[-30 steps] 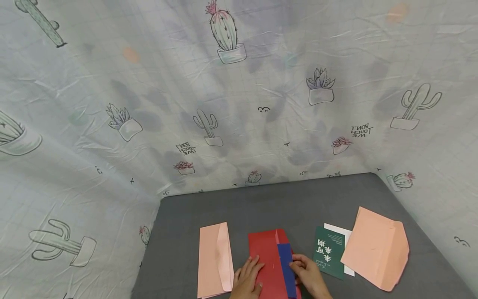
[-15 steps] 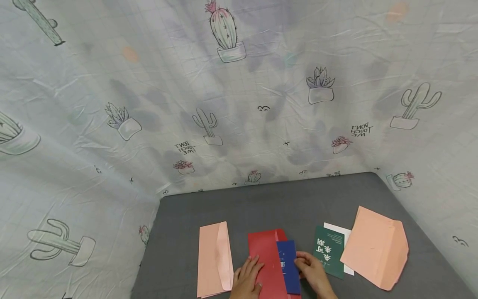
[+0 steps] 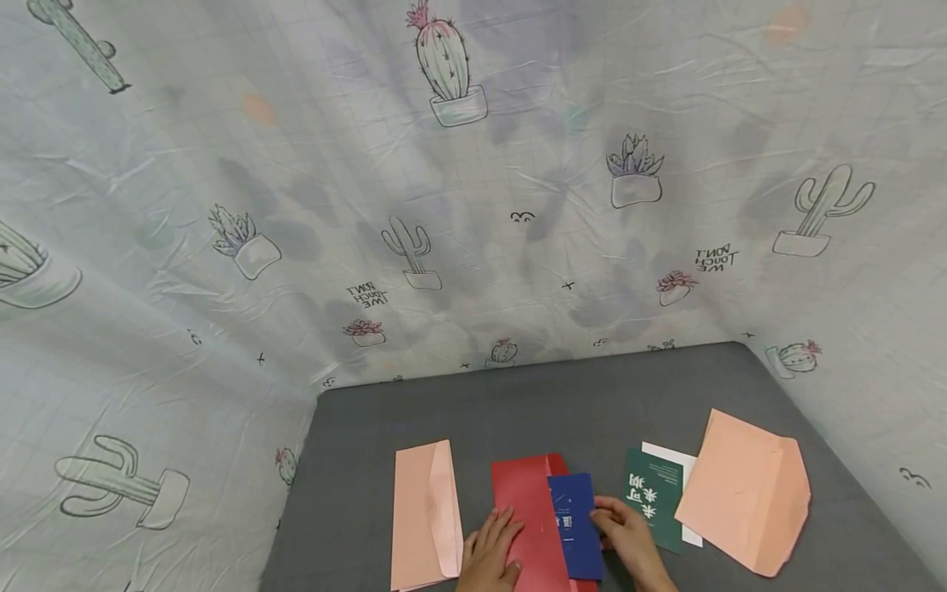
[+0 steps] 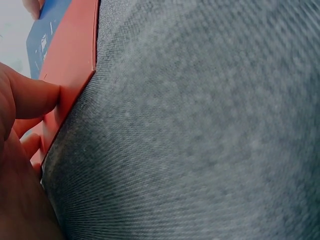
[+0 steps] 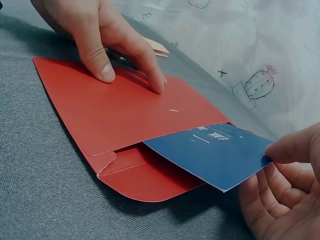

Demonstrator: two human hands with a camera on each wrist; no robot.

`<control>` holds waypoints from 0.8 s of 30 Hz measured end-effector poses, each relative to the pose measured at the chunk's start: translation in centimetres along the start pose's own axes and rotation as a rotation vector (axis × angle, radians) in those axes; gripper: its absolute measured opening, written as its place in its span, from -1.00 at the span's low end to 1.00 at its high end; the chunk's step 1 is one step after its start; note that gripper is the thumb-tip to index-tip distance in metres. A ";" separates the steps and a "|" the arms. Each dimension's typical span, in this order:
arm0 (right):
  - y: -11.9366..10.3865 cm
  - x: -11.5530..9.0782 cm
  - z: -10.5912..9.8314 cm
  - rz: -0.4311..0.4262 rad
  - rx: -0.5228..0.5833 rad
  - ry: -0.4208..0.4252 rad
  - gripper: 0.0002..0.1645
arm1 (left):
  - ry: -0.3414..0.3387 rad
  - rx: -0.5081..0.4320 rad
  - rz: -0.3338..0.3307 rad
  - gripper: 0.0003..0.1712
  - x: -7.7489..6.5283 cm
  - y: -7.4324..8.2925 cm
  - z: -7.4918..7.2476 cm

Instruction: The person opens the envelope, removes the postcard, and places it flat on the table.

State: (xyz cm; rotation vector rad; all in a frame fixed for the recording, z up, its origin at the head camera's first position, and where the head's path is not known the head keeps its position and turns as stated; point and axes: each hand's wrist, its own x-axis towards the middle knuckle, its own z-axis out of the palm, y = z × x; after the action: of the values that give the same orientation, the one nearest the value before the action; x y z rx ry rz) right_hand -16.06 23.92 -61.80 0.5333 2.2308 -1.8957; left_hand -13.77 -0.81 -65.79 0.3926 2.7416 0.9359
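Observation:
A red envelope [image 3: 525, 526] lies flat on the grey table, its flap opened toward the right. My left hand [image 3: 488, 549] rests on its left part, fingertips and thumb pressing the paper down. Out of the envelope's mouth sticks a blue card [image 3: 579, 526] with white print; its left part is hidden inside. My right hand [image 3: 627, 538] pinches the card's right edge between thumb and fingers. In the right wrist view the thumb lies on top of the blue card [image 5: 215, 152], which is raised a little above the red flap [image 5: 155, 175].
A pink envelope [image 3: 422, 514] lies left of the red one. To the right are a green card [image 3: 658, 485] with white characters, a white card [image 3: 691, 534] partly under it, and another pink envelope [image 3: 743, 493]. A cactus-print curtain [image 3: 473, 189] surrounds the table [image 3: 444, 403].
The blue card has slid rightward out of the red envelope with my right hand, so its printed face shows more. My left hand and the envelope have stayed in place.

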 end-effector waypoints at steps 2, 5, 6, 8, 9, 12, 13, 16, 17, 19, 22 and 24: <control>0.2 0.1 -0.1 0.000 0.004 0.000 -0.57 | 0.007 0.009 0.001 -0.38 0.0 0.0 0.1; 0.3 0.3 -0.3 0.003 0.009 0.006 -0.56 | 0.018 0.023 0.005 -0.38 0.0 0.0 0.1; 0.3 0.3 -0.4 0.002 0.013 0.010 -0.56 | 0.023 0.030 0.007 -0.38 0.0 -0.1 0.2; 0.3 0.3 -0.5 -0.002 0.023 0.019 -0.54 | 0.029 0.041 0.011 -0.38 -0.1 -0.1 0.2; 0.3 0.3 -0.6 -0.004 0.027 0.023 -0.54 | 0.032 0.047 0.014 -0.38 -0.1 -0.1 0.3; 0.2 0.3 -0.9 -0.012 0.037 0.032 -0.53 | 0.037 0.064 0.021 -0.39 0.0 -0.2 0.4; 0.2 0.3 -1.0 -0.009 0.034 0.034 -0.53 | 0.038 0.068 0.024 -0.39 0.0 -0.2 0.4; 0.1 0.5 -1.3 0.011 0.017 0.044 -0.52 | 0.036 0.078 0.026 -0.38 0.0 -0.3 0.4; 0.1 0.5 -1.4 0.019 0.011 0.044 -0.51 | 0.034 0.080 0.026 -0.38 0.0 -0.3 0.5; 0.2 0.7 -1.5 0.035 0.001 0.043 -0.50 | 0.030 0.080 0.023 -0.38 0.0 -0.3 0.5; 0.3 0.9 -1.7 0.052 0.002 0.040 -0.50 | 0.025 0.074 0.020 -0.38 0.0 -0.3 0.5; 0.4 0.9 -1.9 0.058 0.010 0.043 -0.50 | 0.026 0.070 0.022 -0.38 0.0 -0.2 0.4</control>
State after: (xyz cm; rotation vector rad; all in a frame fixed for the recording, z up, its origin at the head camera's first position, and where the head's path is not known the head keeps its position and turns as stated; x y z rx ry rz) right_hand -16.58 25.94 -62.15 0.6389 2.2077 -1.8850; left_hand -13.67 -0.78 -66.22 0.4269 2.8054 0.8574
